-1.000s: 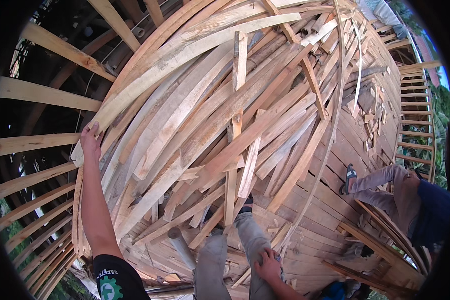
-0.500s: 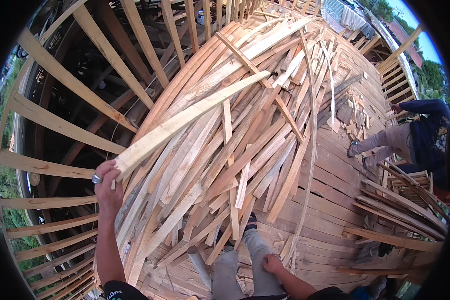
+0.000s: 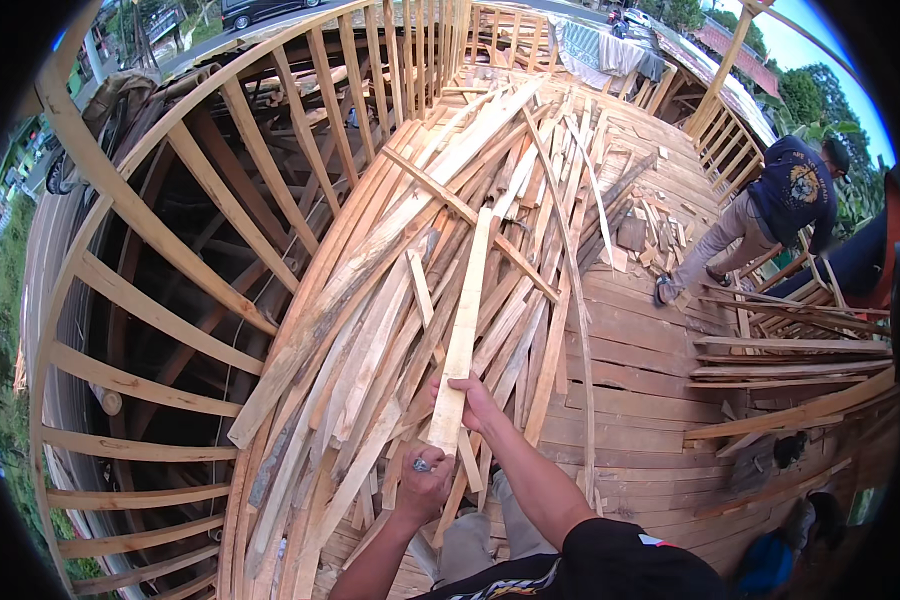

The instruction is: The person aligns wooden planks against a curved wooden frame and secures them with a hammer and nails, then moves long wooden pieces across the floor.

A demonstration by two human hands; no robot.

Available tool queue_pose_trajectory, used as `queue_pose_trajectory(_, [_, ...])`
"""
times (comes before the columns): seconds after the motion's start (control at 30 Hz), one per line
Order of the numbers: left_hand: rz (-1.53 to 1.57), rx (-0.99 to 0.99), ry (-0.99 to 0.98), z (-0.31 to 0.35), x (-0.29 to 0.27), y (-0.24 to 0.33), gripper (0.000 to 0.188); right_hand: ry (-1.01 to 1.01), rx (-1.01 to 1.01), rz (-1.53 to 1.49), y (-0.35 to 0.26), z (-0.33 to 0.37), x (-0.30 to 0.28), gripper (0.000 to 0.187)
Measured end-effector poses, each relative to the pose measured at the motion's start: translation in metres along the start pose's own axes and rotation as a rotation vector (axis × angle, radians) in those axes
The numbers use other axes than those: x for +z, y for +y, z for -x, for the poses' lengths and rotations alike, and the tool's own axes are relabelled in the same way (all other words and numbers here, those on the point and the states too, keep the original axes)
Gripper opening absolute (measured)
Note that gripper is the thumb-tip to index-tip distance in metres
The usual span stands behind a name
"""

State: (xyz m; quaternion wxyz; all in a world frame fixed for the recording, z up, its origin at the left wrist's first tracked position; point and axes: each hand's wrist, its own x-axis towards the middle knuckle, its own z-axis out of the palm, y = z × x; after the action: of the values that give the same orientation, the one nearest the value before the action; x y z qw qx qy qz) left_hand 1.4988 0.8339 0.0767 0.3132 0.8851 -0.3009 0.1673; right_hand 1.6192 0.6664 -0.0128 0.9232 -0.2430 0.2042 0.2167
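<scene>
Clasping a pale plank (image 3: 463,325), right fingers (image 3: 461,383) pinch its edges, left fingers (image 3: 443,469) its end.

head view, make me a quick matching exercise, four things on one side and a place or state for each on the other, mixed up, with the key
1. right hand
2. left hand
3. co-worker
4. draped cloth

A. at the picture's top
B. wearing a ring
C. at the picture's right
D. gripping a pale plank

Pairs: 1-D, 2-B, 3-C, 4-A

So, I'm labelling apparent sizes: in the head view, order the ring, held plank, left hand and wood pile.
Largest to smallest:
1. wood pile
2. held plank
3. left hand
4. ring
</scene>
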Motion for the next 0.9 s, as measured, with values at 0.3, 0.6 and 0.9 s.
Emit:
queue_pose_trajectory(0.3, [0.379,0.276,-0.238,0.037,0.014,0.127,0.042,0.139,-0.153,0.328,-0.028,0.188,-0.016,0.053])
queue_pose_trajectory(0.6, [0.448,0.617,-0.298,0.020,0.052,0.239,0.056,0.110,-0.240,0.270,-0.063,0.353,-0.099,0.059])
queue_pose_trajectory(0.9, [0.541,0.962,-0.591,0.003,0.110,0.422,0.063,0.210,-0.232,0.230,-0.083,0.515,-0.186,0.055])
